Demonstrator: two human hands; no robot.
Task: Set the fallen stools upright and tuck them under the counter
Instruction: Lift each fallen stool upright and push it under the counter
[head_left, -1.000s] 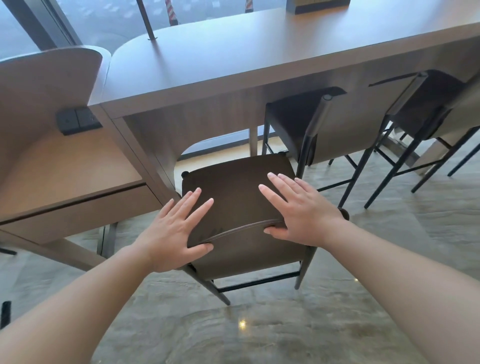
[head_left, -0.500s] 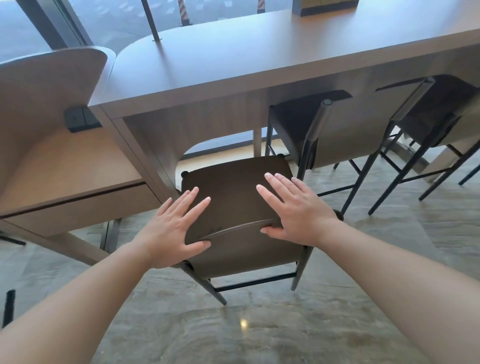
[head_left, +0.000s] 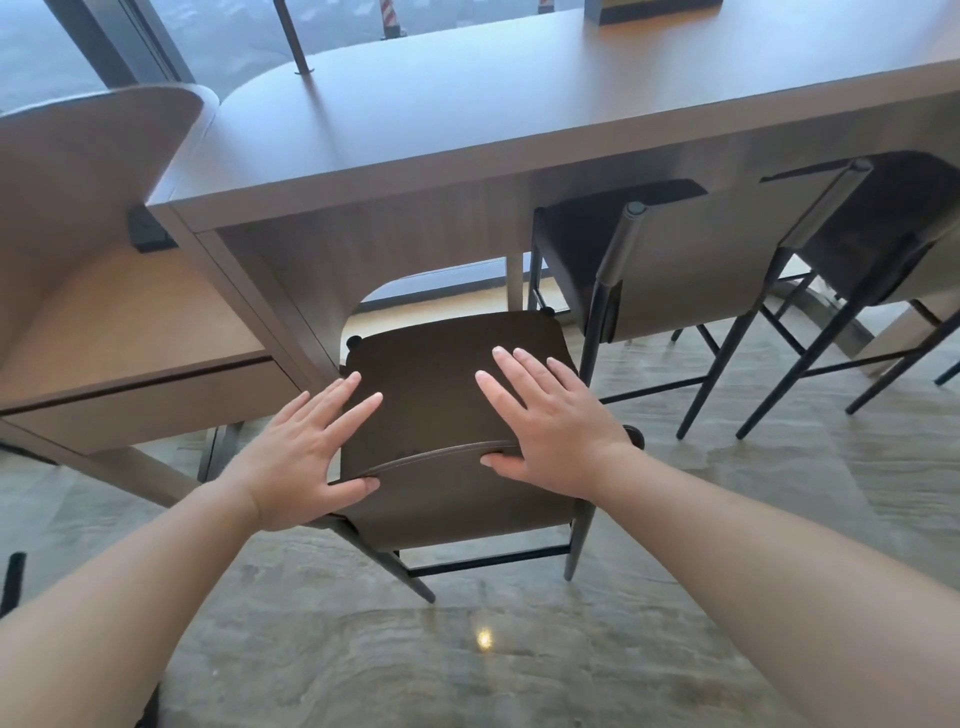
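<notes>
Head view: a person looks down at a stool (head_left: 441, 395) by the counter (head_left: 519, 119).
Stool: it stands upright on its legs. Its dark seat is partly under the counter's front edge. The front rim of the seat sticks out toward the person.
Left hand (head_left: 301, 452): it lies flat on the left side of the seat. The fingers are straight and spread, and the thumb hooks under the front rim. It presses and does not wrap around anything.
Right hand (head_left: 550, 421): it lies flat on the right side of the seat. The fingers are straight, and the thumb tucks under the front rim too.
Room to move: an open gap shows under the counter, just past the back edge of the seat. The counter's side panel is just beside the seat's left back corner. I cannot tell if they touch.
Other stools: a second stool (head_left: 649, 260) is tucked under the counter, just to the right of the seat. A third stool (head_left: 883, 223) is farther right, also under the counter.
Floor (head_left: 519, 649): shiny stone lies in front of the counter, between the person and the stool's legs.
Desk (head_left: 130, 338): a lower desk with a curved wall stands to the left of the counter.
</notes>
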